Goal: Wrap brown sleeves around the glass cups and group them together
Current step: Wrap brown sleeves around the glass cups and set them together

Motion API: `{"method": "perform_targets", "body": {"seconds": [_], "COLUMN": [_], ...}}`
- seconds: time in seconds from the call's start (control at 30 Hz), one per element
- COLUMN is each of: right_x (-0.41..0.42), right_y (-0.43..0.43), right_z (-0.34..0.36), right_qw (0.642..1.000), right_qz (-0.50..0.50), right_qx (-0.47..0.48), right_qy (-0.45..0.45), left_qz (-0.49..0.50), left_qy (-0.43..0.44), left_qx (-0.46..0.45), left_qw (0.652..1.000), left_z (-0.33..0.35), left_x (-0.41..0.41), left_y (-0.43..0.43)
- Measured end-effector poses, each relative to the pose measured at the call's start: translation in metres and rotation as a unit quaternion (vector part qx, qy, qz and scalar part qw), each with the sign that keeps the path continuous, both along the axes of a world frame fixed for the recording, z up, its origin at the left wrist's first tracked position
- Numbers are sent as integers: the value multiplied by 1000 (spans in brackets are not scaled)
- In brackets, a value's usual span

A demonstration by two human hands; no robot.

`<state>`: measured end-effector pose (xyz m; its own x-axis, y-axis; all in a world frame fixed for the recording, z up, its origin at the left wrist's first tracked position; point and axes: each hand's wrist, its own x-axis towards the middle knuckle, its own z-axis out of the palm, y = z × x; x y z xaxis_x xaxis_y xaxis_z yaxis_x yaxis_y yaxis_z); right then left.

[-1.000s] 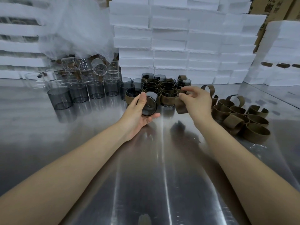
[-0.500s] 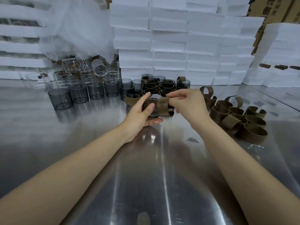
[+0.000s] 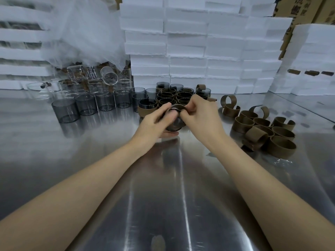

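Note:
A dark glass cup (image 3: 175, 124) lies tilted on its side between my hands above the steel table (image 3: 163, 196). My left hand (image 3: 154, 122) grips it from the left. My right hand (image 3: 197, 116) pinches a brown sleeve (image 3: 178, 107) curved over the cup's top. Behind my hands stands a group of sleeved cups (image 3: 174, 96). Bare grey cups (image 3: 85, 105) stand in a row to the left. Loose brown sleeves (image 3: 262, 129) are heaped on the right.
Clear glass cups (image 3: 108, 78) pile under a plastic sheet at the back left. Stacked white foam boxes (image 3: 199, 42) wall the back, with more foam (image 3: 315, 57) on the right. Cardboard boxes (image 3: 308, 8) stand at the top right.
My right hand brought a brown sleeve from the right onto the cup in my left hand. The sleeve now curves over the cup, and both hands have closed in around it.

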<state>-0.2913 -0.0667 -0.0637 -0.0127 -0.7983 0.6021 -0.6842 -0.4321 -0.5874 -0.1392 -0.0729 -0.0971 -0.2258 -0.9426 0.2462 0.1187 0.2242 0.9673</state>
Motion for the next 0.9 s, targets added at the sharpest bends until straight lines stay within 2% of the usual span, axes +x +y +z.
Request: {"method": "perform_targets", "body": {"seconds": [0.07,0.2,0.27,0.43,0.9], "right_x": [1,1,-1,-8,-21], "right_y": [1,3,2,-3,-12], "right_z": [0,3,3,1,-1], "right_qw": [1000,1000,999,996,994], "right_qz": [-1,4,10,36,60], "right_qx": [-4,9,27,60,80], "right_qy": [13,10,-15,-49,-54], "left_qz": [3,14,21,-3,12], "left_qy": [-41,-54,-61,-13,-59], "left_qx": [-40,-52,-45,-4,-13], "left_qw": [998,997,997,1000,998], "left_z": [-3,-5,-4,-5,-2], "left_x": [0,1,1,0,-1], "left_y": [-1,-3,-3,-2,-5]}}
